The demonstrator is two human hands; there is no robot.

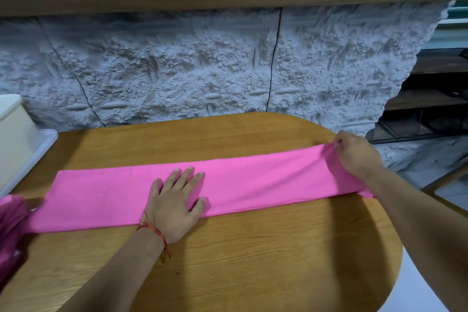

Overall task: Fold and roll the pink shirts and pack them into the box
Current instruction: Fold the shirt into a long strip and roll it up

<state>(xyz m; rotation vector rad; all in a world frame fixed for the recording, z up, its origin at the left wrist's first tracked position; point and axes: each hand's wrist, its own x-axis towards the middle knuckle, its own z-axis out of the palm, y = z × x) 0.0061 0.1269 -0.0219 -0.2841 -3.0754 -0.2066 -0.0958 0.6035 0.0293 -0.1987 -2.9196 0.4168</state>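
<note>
- Left arm reaches in from the near edge, forearm angled to the far right. Left hand lies palm down on the shirt, fingers straight and slightly spread, thumb out to the right. It presses and grips nothing.
- Red string tied round my left wrist, loose end hanging.
- Right arm comes in from the near right, over the table's right edge. Right hand has its fingers curled, pinching the far right corner of the shirt. That end is lifted a little off the wood.
- Shirt: folded into one long pink strip, lying left to right across the middle of the table, flat except at the pinched end.
- Pink pile at the near left edge, touching the strip's left end.
- Box: cream, at the far left, cut off by the frame. Contents not visible.
</note>
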